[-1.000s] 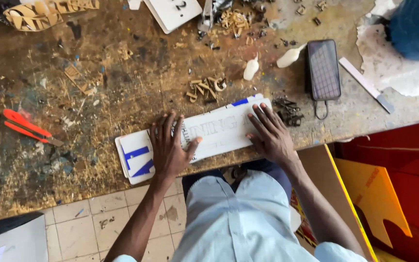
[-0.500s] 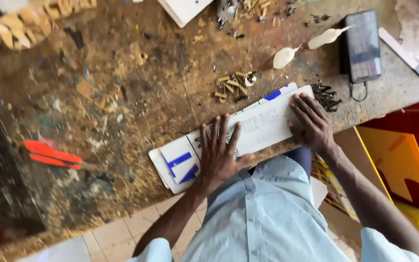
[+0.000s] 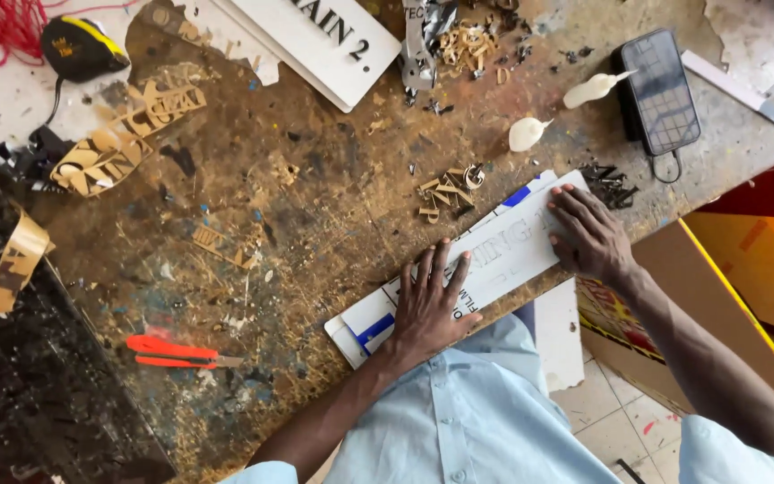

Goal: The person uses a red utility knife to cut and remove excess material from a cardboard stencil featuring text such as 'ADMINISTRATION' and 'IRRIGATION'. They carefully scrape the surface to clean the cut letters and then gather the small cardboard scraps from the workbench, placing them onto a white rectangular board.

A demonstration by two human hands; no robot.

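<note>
While both palms lie open, left hand (image 3: 430,309) and right hand (image 3: 589,235) press the white sign strip (image 3: 503,255) flat beneath them.

We're in a pale blue button-up shirt, short sleeves, w/ small buttons down the front placket and light creasing in the fabric. Forearms bare. Left hand (image 3: 429,305) and right hand (image 3: 591,233): no gloves, rings or watch visible.
</note>
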